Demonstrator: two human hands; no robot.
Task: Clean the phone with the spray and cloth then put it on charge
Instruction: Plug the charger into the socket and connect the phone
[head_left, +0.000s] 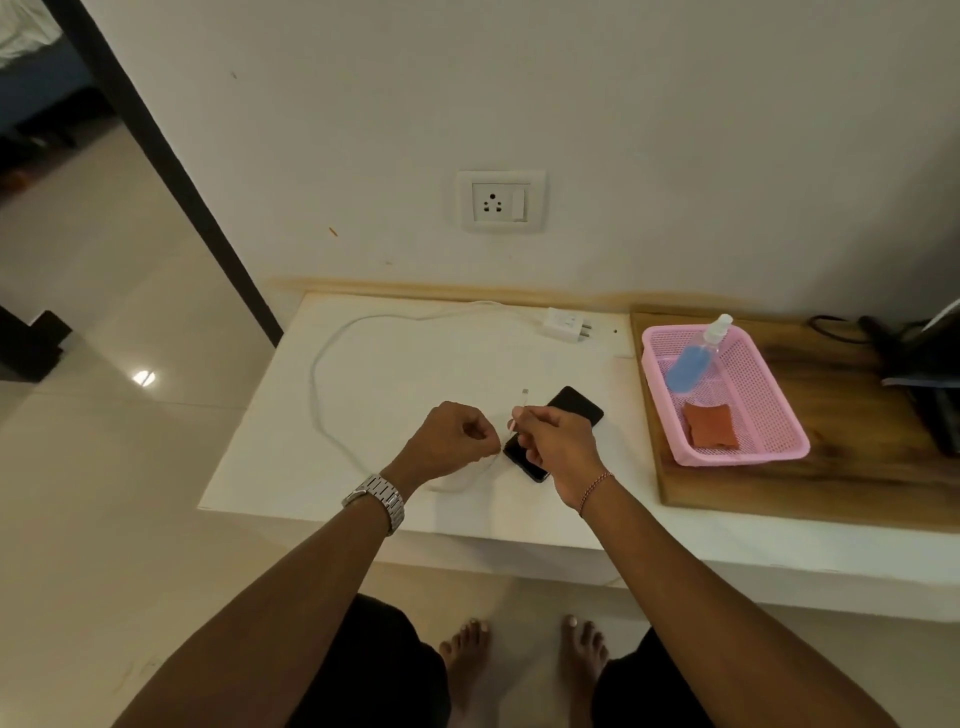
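- The right hand (553, 441) pinches the white cable (318, 374) just below its plug tip, held over the black phone (576, 402).
- The left hand (452, 441) pinches the same cable a little further along.
- The phone lies flat on the white shelf (415, 358).
- The charger (563, 325) lies unplugged below the wall socket (501, 201).
- The spray bottle (693, 358) and red cloth (710, 425) sit in the pink basket (769, 395).

A flat black phone (575, 406) lies diagonally on the white desk (395, 374); a white charging cable (332, 353) loops to its unplugged adapter (563, 324). Blue-liquid spray bottle (693, 358) and rust-orange cloth (710, 424) rest in a pink perforated plastic basket (769, 400).
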